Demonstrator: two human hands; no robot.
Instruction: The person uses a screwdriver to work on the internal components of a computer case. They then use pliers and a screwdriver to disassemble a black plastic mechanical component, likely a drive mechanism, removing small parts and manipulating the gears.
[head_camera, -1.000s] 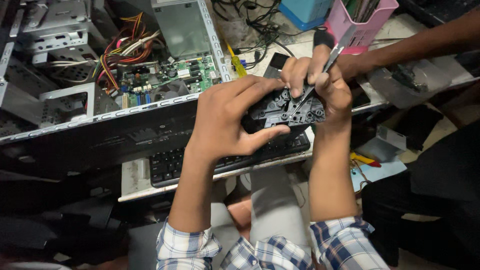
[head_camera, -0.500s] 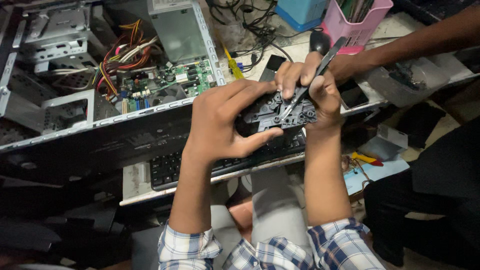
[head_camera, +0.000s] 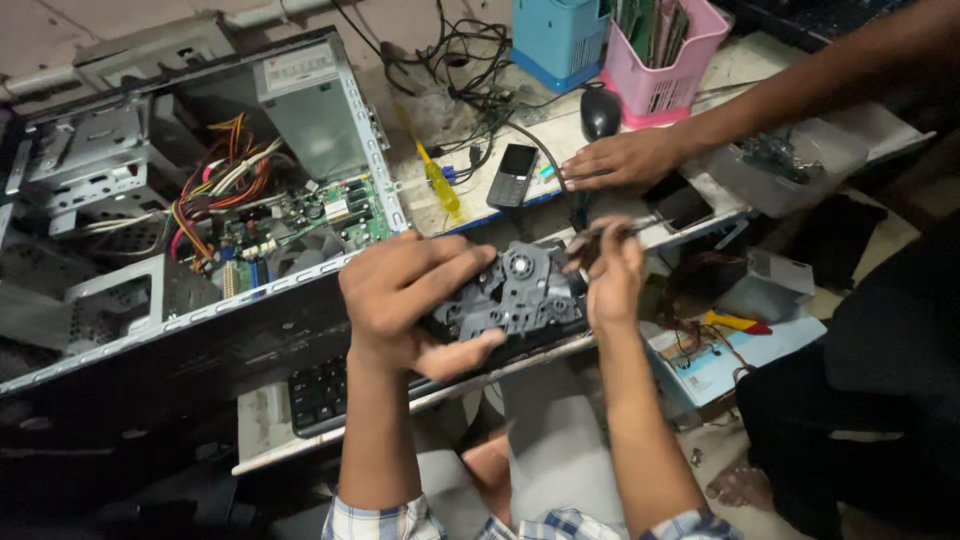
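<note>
Left hand (head_camera: 405, 290) grip clenched on grey plastic mechanism (head_camera: 515, 295) above keyboard (head_camera: 320, 392); right hand (head_camera: 612, 275) pinching screwdriver (head_camera: 610, 232) at its edge. Co-worker's hand (head_camera: 625, 158) flat on table (head_camera: 460, 205) beyond, near phone (head_camera: 515, 175). Pink basket (head_camera: 665, 85) holds circuit boards; open computer case (head_camera: 210, 210) left.

A cluttered workbench (head_camera: 470, 215) carries an open computer case (head_camera: 180, 230), phone (head_camera: 516, 175), screwdriver (head_camera: 438, 180) and baskets (head_camera: 610, 45).

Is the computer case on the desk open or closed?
Open. The computer case has its side panel off, so the green circuit board and coloured wires inside show.
</note>
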